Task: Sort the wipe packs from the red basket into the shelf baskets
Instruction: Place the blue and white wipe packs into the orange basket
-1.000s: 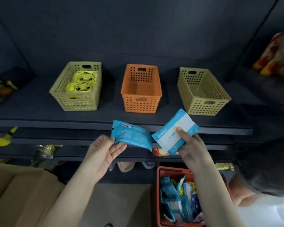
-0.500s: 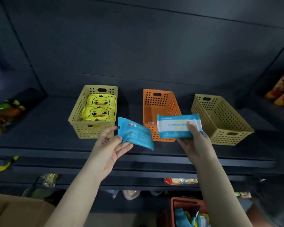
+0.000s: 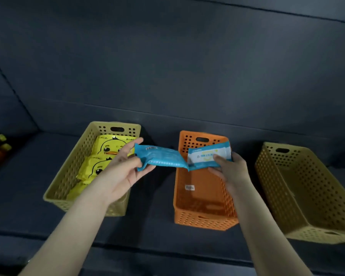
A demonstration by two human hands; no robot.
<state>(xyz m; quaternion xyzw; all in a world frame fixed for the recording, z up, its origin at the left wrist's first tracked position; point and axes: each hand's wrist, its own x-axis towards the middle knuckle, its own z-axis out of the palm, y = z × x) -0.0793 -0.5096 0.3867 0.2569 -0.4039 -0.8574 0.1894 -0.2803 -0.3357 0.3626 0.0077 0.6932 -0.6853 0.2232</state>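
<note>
Pinching a blue wipe pack (image 3: 160,158) by its left end, the left hand (image 3: 124,173) has its thumb on the near edge and its lower fingers curled beneath, with the index finger stretched out above. The pack is a soft, crinkled film pouch, flat and oblong, with a small barcode patch near its upper left. It hangs in the air between the left basket (image 3: 68,176) and the orange basket (image 3: 199,208).

The left basket is pale yellow plastic, rectangular with sloping walls pierced by rows of round holes and an oval handle slot in the far end. In it lie glossy yellow duck packs (image 3: 108,148) printed with a cartoon duck face, overlapping one another; the left hand partly covers them.

The blue pack's right end meets a blue-and-white wipe pack (image 3: 206,156), which the right hand (image 3: 230,171) grips with the thumb pressed on its white label face and the fingers curled underneath. This pack is tilted, held over the far half of the orange basket. That basket has the same perforated, tapered form, and a small white sticker (image 3: 189,187) lies on its floor.

Further right stands a right basket (image 3: 307,196) of pale yellow perforated plastic. All three rest on a dark, matte shelf (image 3: 18,186).
</note>
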